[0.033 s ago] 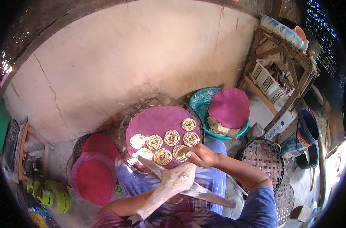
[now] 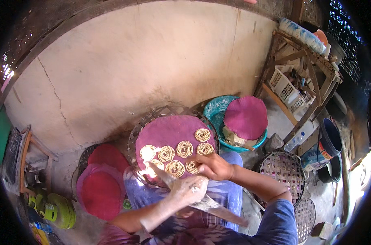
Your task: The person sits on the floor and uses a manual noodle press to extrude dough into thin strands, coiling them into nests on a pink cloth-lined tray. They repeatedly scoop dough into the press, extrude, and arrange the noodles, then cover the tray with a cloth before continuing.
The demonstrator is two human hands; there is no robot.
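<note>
A woven tray [image 2: 132, 141] rests on my lap, lined with a purple cloth [image 2: 165, 127]. Several pale coiled nests of dough strands lie on it, one a noodle nest [image 2: 184, 149] near the middle. At the right front edge, my right hand [image 2: 216, 166] is closed, its fingertips pinching the side of another noodle nest [image 2: 190, 167]. A pale, smeared wooden tool with crossing arms [image 2: 189, 188] hangs tilted over the near rim, blurred. My left hand is beneath it, mostly hidden; the left forearm leads to the tool, and the two move together.
Purple-red round cloths [image 2: 101, 192] lie at the left, near a green gas cylinder [image 2: 59, 210]. A teal basin [image 2: 212, 108] holds another round cloth [image 2: 245, 117]. Woven trays [image 2: 282, 171], a dark bucket [image 2: 331, 136] and a wooden shelf [image 2: 303, 53] stand right. A plaster wall [image 2: 152, 61] rises ahead.
The wooden tool has swung slightly and blurred, its near end shifting left and upward with the left forearm. My right hand has moved very little, still at the same nest.
</note>
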